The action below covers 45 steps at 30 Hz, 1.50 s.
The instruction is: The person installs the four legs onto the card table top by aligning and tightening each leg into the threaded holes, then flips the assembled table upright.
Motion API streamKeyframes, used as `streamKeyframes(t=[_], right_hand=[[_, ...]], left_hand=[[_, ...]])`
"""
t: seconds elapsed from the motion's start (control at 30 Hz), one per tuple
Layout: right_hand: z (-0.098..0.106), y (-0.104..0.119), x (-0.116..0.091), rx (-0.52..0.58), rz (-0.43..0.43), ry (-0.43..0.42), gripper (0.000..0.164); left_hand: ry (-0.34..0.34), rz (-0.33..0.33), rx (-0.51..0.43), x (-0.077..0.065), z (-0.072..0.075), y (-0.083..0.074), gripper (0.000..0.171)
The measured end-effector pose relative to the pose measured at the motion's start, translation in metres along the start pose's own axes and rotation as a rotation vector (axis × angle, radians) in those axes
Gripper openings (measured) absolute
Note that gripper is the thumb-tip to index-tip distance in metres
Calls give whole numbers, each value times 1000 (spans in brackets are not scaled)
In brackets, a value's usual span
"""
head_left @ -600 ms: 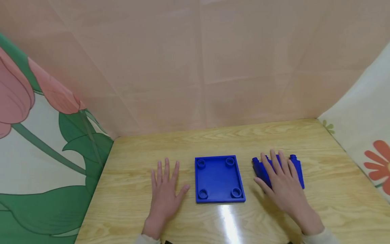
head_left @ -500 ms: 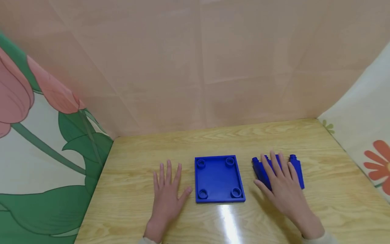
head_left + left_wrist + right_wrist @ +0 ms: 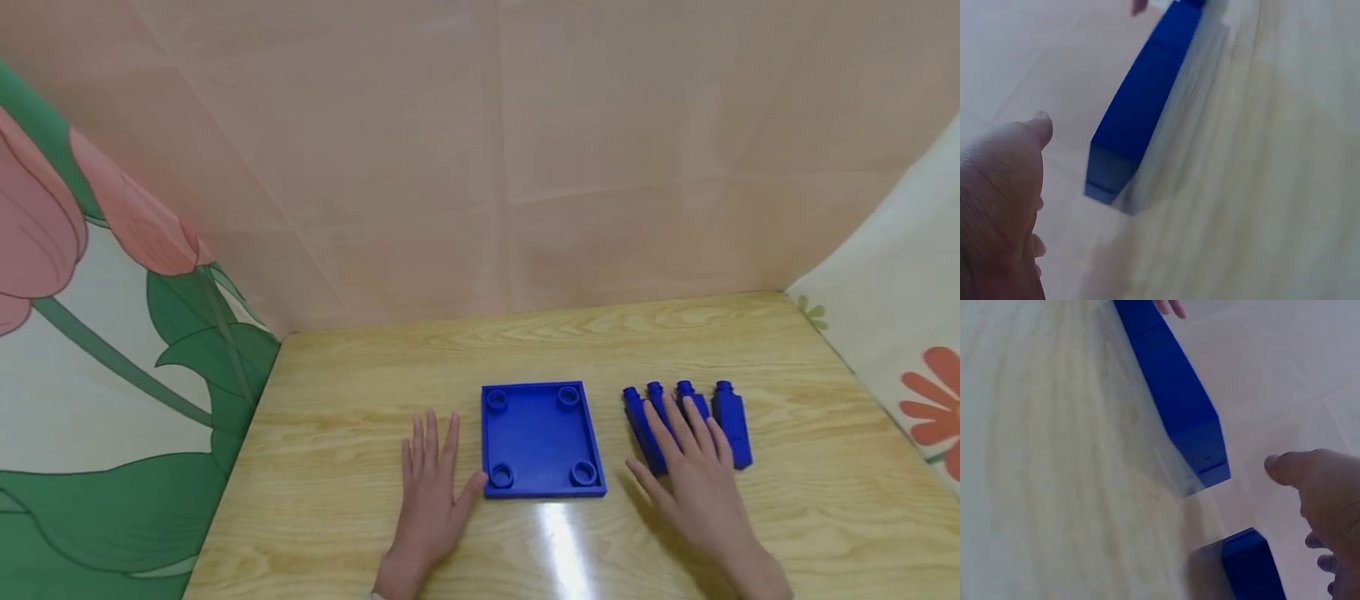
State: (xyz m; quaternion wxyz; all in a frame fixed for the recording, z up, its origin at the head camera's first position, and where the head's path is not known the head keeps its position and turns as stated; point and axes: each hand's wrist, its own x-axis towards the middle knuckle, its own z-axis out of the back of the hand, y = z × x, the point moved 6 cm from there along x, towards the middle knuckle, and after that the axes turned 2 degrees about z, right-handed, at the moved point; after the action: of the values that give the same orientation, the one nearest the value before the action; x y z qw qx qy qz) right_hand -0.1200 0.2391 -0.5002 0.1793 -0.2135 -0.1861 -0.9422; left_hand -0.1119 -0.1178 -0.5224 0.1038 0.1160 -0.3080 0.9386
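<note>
A blue square panel (image 3: 540,433) with a raised rim lies on the table, a round socket in each corner. To its right several blue tapered legs (image 3: 731,425) with threaded necks lie side by side, necks pointing away from me. My left hand (image 3: 431,504) is spread flat left of the panel, thumb tip close to its near left corner; contact there is unclear. Fingers extended, my right hand (image 3: 701,492) is over the legs and partly hides the middle ones; whether it touches them I cannot tell. The right wrist view shows a leg (image 3: 1250,569) below the thumb, beside the panel.
The wood-grain table (image 3: 360,375) meets a plain pinkish cloth (image 3: 480,167) at the back. A tulip-patterned cloth (image 3: 97,400) hangs on the left, and a white flowered cloth (image 3: 885,292) on the right. Light glares on the table in front of the panel.
My left hand has moved right, closer to the panel, and slightly back toward me. The right hand has drawn back a little, uncovering more of the legs. Panel and legs stay in place.
</note>
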Motion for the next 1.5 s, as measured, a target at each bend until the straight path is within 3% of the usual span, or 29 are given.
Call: streamKeyframes(t=[0.2,0.33,0.47,0.63,0.9,1.5], right_hand=[[1,-9,-8,46,-28,-61,75],[4,-17,-14,62,-44,-91,65],[4,-21,-15,69,-49,-83,58],[2,-20,-15,66,-50,-58,55],[0,-16,-16,81,-31,-75,53],[-15,-1,-15,75,6,-49,69]], left_hand=[[11,16,-160,-6,-16,2,78],[-12,-14,-193,-7,-21,2,79],[-35,-52,-180,-9,-21,3,80],[-7,-66,-157,-9,-22,3,82],[79,-34,-79,-8,-26,4,85],[115,6,-64,-9,-28,5,85]])
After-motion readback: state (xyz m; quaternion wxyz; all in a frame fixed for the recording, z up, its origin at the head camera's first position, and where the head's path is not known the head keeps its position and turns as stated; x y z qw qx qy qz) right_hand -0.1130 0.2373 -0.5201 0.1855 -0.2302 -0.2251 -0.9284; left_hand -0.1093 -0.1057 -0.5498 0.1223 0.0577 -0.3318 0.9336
